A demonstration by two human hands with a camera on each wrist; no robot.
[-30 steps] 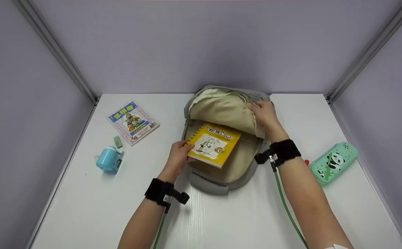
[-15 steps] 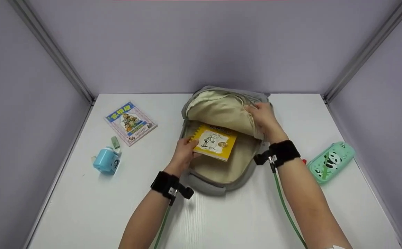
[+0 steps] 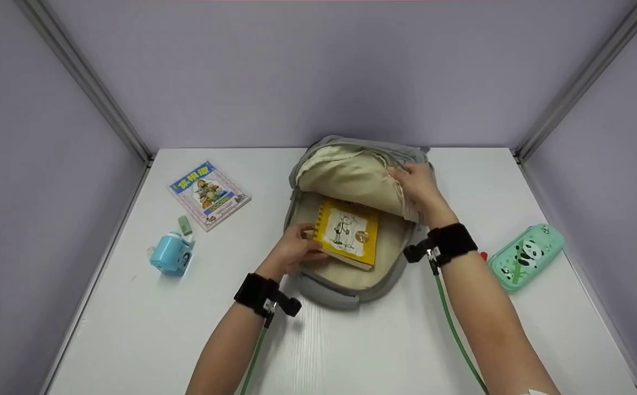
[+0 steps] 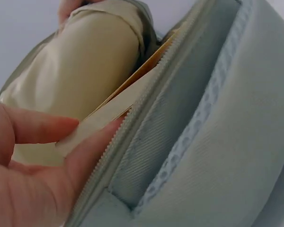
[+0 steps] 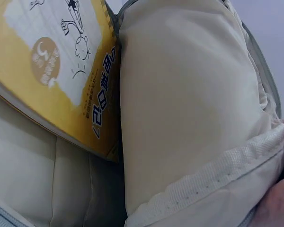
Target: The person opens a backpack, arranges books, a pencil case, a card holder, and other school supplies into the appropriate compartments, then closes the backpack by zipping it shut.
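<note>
Right hand [image 3: 418, 185] grips the grey fabric backpack's [image 3: 326, 288] cream flap [image 3: 351, 178] raised, clearing room; left-hand fingers [image 3: 302, 241] pinch yellow spiral-bound book [image 3: 349, 233] inside.

picture book [image 3: 209, 194], eraser [image 3: 185, 225], sharpener [image 3: 170, 254], pencil case [image 3: 526, 256]

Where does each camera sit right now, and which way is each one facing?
Head: above the table, looking forward and down at the backpack; both forearms, left hand and right hand show.
Left wrist: at the left hand, looking along the backpack's zipper edge; fingers pinch the book's edge.
Right wrist: close inside the opening, facing the book and the lifted lining flap; only a sliver of hand at the right edge.
Shared: all three see the yellow book and beige lining.
</note>
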